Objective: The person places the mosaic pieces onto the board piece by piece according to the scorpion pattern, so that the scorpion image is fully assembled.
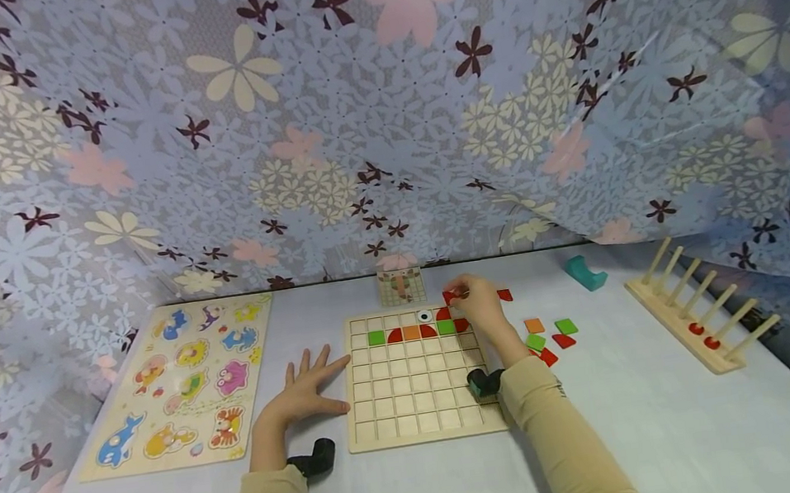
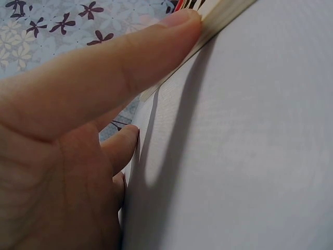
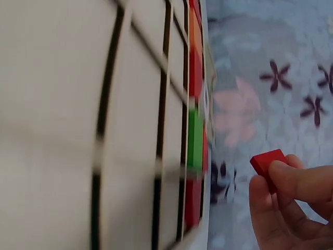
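Observation:
In the head view a wooden grid board [image 1: 422, 393] lies in front of the person, with green, red and orange tiles in its second row and a white tile with a black dot [image 1: 425, 317] above them. My right hand [image 1: 482, 312] is over the board's far right corner, pinching a red tile [image 3: 267, 160] between thumb and fingers, raised above the board in the right wrist view. On the other side, my left hand [image 1: 301, 398] is spread beside the board's left edge, its thumb [image 2: 177, 28] at the rim. A pattern card [image 1: 401, 288] stands behind the board.
Loose tiles, among them an orange tile [image 1: 534, 326] and a green tile [image 1: 566, 326], lie right of the board. Beyond are a teal block [image 1: 586, 274] and a wooden peg rack [image 1: 682, 321] with red beads. An animal puzzle board [image 1: 184, 382] lies at left.

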Demonstrator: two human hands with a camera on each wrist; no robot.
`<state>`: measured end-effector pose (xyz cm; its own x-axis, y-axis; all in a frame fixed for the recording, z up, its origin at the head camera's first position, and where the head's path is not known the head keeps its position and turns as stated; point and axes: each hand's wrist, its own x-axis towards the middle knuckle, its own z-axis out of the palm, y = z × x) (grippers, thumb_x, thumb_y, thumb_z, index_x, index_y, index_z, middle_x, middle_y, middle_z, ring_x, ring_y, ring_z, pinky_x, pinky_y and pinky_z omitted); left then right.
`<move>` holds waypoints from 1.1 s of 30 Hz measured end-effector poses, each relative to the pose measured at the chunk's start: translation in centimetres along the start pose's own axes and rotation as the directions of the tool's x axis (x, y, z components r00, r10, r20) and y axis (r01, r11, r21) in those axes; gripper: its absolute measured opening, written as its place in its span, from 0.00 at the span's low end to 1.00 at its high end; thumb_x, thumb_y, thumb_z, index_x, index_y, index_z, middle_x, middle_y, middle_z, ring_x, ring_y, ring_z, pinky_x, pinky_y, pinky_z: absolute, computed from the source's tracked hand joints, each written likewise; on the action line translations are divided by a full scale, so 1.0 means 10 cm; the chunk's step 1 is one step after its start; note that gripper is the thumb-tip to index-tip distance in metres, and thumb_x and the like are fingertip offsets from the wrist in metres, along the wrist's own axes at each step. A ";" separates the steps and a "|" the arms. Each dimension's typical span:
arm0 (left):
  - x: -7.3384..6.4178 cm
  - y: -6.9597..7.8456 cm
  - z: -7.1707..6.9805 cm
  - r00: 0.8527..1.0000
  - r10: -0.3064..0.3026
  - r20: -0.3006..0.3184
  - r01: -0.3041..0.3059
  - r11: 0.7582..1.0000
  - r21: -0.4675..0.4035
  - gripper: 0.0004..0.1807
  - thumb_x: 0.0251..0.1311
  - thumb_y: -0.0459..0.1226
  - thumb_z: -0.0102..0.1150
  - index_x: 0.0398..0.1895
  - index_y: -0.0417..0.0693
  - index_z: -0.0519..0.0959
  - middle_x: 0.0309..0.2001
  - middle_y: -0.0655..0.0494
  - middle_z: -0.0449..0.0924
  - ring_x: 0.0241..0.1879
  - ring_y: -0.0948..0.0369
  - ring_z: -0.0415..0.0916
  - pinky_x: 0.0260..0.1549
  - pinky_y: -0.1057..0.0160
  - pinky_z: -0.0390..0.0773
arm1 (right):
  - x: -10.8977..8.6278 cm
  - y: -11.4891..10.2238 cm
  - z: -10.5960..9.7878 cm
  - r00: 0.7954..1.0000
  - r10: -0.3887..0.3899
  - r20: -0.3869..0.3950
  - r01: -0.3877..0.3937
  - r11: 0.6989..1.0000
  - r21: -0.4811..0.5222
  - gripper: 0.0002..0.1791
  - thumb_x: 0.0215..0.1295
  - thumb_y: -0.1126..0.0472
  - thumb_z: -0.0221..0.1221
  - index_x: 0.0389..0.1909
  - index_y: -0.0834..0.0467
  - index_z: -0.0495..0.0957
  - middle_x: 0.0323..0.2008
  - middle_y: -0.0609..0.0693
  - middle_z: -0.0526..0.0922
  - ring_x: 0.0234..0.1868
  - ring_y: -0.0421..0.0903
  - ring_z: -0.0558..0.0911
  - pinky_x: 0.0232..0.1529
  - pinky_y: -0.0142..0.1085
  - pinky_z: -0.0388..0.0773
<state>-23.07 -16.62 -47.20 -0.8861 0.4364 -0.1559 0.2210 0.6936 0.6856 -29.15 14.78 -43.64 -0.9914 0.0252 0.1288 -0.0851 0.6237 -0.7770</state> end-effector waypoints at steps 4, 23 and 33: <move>0.01 0.00 0.00 1.000 0.005 0.001 -0.005 1.000 -0.006 0.46 0.42 0.46 0.70 0.68 0.48 0.61 0.72 0.38 0.38 0.69 0.39 0.21 0.61 0.39 0.19 | 0.01 -0.10 0.14 0.999 -0.024 0.027 0.025 1.000 -0.012 0.05 0.59 0.70 0.58 0.36 0.63 0.80 0.37 0.58 0.81 0.39 0.53 0.80 0.31 0.37 0.78; -0.01 0.03 -0.02 1.000 -0.005 0.011 0.005 1.000 0.002 0.46 0.42 0.45 0.69 0.68 0.48 0.61 0.72 0.39 0.37 0.69 0.39 0.21 0.62 0.39 0.19 | -0.05 -0.44 0.58 0.980 -0.070 0.188 0.068 0.997 0.020 0.12 0.66 0.63 0.52 0.45 0.61 0.81 0.43 0.57 0.82 0.32 0.44 0.78 0.24 0.31 0.70; 0.00 0.01 -0.02 1.000 0.003 0.014 -0.003 1.000 0.005 0.46 0.43 0.45 0.69 0.68 0.48 0.61 0.72 0.38 0.37 0.69 0.38 0.22 0.61 0.38 0.20 | 0.00 -0.44 0.73 0.926 -0.060 0.372 0.050 0.998 0.037 0.17 0.67 0.64 0.47 0.52 0.57 0.78 0.58 0.56 0.74 0.50 0.52 0.76 0.45 0.43 0.76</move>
<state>-23.08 -16.65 -46.96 -0.8797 0.4466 -0.1634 0.2260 0.6949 0.6826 -29.51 6.34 -44.77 -0.9503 -0.3048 -0.0632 -0.1380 0.5945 -0.7921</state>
